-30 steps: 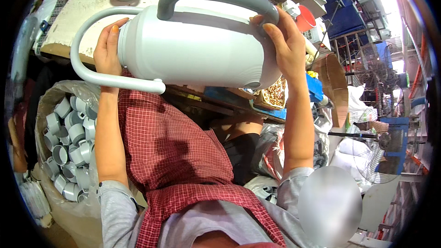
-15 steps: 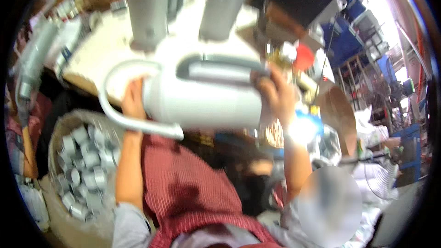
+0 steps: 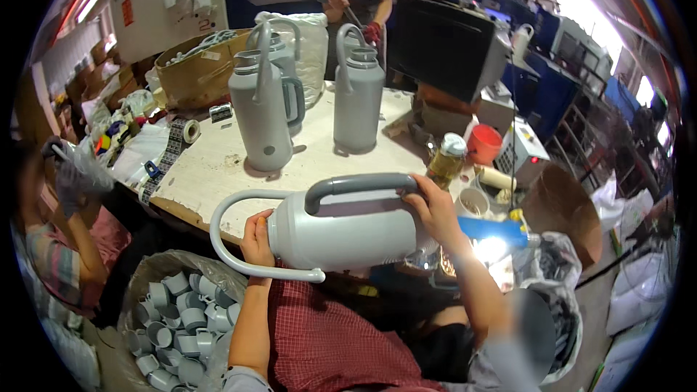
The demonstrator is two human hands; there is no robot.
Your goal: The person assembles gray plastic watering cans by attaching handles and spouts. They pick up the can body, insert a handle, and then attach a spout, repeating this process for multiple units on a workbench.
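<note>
A light grey thermos flask (image 3: 348,236) lies sideways in front of me at the table's near edge, its dark grey side handle (image 3: 363,184) uppermost. My left hand (image 3: 257,241) is closed around its neck end, inside the curve of the grey carrying loop (image 3: 220,226). My right hand (image 3: 438,214) grips the base end, fingers by the end of the side handle. Beyond it, a grey flask (image 3: 260,127) stands upright at the left, another (image 3: 287,51) partly hidden behind it, and one (image 3: 359,109) stands to the right.
A bag-lined box (image 3: 138,290) of grey cups sits at lower left. To the right are a blue tool (image 3: 490,230) with a bright glare, a jar (image 3: 446,156) and a red cup (image 3: 484,144). A label roll (image 3: 190,131) lies left. Co-workers are at left and across the table.
The view has tilted up, bringing the far side and a co-worker into sight, and is sharper. The flask appears lower and farther right, still held in both hands.
</note>
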